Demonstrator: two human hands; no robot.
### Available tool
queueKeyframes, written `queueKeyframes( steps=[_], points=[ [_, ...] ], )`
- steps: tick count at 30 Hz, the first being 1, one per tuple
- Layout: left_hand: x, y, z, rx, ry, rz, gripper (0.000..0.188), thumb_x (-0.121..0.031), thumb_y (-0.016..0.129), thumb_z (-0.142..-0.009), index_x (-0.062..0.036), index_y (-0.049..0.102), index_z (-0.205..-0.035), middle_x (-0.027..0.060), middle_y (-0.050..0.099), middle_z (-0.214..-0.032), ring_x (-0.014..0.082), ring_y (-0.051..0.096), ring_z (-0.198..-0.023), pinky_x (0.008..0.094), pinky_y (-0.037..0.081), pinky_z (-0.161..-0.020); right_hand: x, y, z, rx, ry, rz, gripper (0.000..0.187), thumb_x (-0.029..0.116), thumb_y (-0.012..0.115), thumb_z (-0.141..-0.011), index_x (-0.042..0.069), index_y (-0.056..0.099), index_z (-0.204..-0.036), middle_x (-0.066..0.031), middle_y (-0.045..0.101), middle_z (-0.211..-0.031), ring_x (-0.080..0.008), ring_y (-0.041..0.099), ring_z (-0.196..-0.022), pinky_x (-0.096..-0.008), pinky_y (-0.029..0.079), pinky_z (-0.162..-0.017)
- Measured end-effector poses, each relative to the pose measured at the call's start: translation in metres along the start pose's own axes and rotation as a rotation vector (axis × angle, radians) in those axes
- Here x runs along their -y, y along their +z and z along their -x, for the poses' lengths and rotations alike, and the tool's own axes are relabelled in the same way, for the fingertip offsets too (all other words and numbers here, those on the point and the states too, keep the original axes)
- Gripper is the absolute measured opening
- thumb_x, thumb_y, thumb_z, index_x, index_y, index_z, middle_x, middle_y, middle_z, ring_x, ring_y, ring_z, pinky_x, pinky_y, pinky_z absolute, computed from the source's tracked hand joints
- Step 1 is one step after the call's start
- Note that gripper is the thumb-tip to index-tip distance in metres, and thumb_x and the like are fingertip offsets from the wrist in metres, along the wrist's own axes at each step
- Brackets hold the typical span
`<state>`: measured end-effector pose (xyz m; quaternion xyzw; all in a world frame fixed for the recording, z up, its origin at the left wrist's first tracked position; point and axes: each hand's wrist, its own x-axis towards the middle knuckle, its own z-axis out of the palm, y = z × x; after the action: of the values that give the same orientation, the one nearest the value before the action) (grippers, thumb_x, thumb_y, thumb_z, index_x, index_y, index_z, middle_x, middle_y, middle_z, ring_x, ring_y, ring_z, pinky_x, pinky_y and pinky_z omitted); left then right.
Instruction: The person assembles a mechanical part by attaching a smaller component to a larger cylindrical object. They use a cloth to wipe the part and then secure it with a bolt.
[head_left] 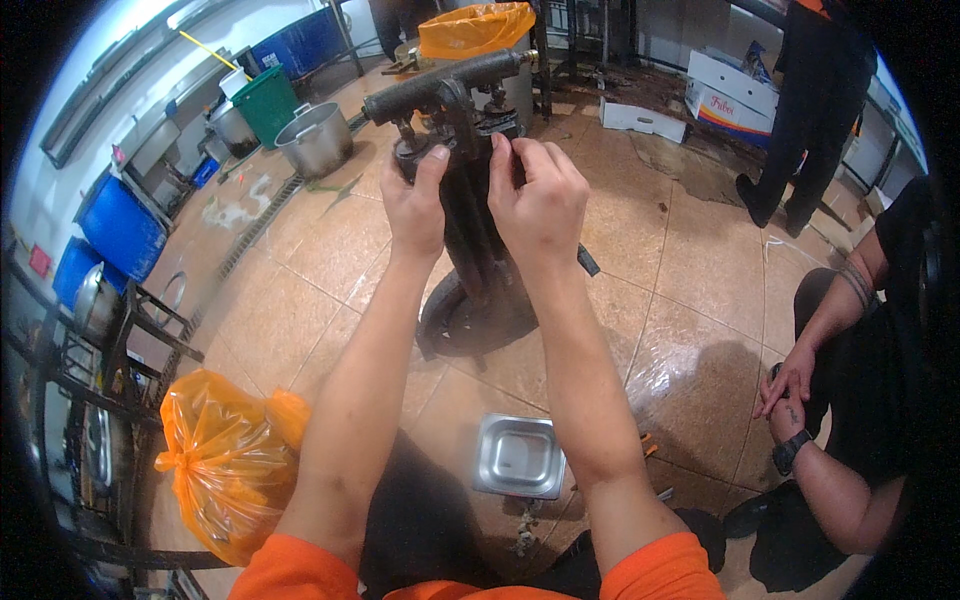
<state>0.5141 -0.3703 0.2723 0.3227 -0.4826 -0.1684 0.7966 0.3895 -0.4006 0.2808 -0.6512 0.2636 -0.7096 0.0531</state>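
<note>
Held out before me is a dark, grimy gas burner, its long tubes running down to a round burner head. Across its top lies a manifold pipe with small valves and a brass-coloured end. My left hand is closed round the left side of the tubes just under the valves, thumb on top. On the other side, the bent fingers of my right hand grip close to the tube ends; what lies under its fingertips is partly hidden. Below, a small square steel pan sits on the floor between my arms.
A tied orange plastic bag is at the lower left beside a dark metal rack. At right a seated person's hands are clasped; another person's legs stand farther back. A steel pot and green bin are behind.
</note>
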Motion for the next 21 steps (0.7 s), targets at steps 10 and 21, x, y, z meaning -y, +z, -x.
queueKeyframes(
  steps=[10,21],
  points=[
    [-0.001,0.002,0.001,-0.009,0.018,-0.042,0.025,-0.014,0.063,-0.091,0.0028,0.058,-0.108,0.0036,0.062,-0.099,0.0106,0.054,-0.089,0.0257,0.044,-0.082,-0.005,-0.001,-0.006,0.039,0.026,0.012,0.03,0.022,0.062,-0.094,0.001,0.059,-0.071,-0.0186,0.059,-0.069,-0.0392,0.059,-0.062,-0.0456,0.047,-0.056],
    [-0.001,0.001,0.001,-0.015,0.01,-0.005,0.024,-0.012,0.063,-0.091,0.002,0.058,-0.11,0.0039,0.062,-0.101,0.0108,0.055,-0.092,0.0258,0.044,-0.085,0.001,-0.014,-0.002,0.022,0.099,-0.253,0.007,0.005,0.063,-0.088,0.0,0.066,-0.09,-0.0181,0.063,-0.079,-0.0352,0.063,-0.066,-0.0391,0.051,-0.062]
  ],
)
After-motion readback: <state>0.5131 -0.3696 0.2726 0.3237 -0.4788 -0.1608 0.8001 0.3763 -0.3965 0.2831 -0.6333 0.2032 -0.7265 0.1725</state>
